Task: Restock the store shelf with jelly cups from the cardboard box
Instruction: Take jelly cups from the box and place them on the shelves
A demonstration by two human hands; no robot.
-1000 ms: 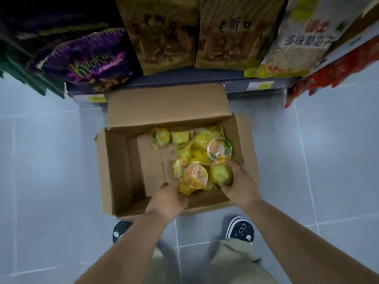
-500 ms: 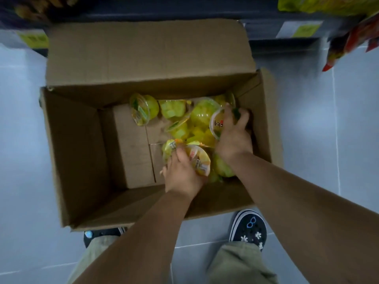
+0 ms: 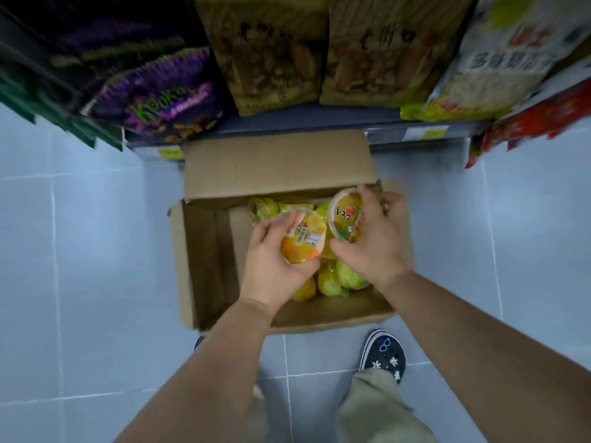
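1. Head view, landmark = cardboard box point(image 3: 204, 260) on the tiled floor point(image 3: 80, 282), flaps open, its far flap against the foot of the store shelf point(image 3: 303, 121).
2. Left hand point(image 3: 275, 266) is over the box's middle, fingers curled round an orange jelly cup point(image 3: 302, 239), thumb on the near side, lid tilted up toward the camera.
3. Right hand point(image 3: 374, 244) is over the box's right half, fingers and thumb clamped across a second jelly cup with red lettering on the lid point(image 3: 347, 215), tipped on edge.
4. Loose jelly cups point(image 3: 332, 282), yellow-green, lie heaped in the box's right half below both hands; the box's left half shows bare cardboard.
5. Beyond the box, the shelf carries a purple snack bag point(image 3: 160, 100) and brown bags point(image 3: 275, 59); no jelly cup spot visible.
6. Step, judged: pickup, one cup per hand, both apparently clear of the heap.
7. Next calls for carrying both up past the far flap, finding a free shelf spot, and setting them lid-up; cups look slick, grip must hold.
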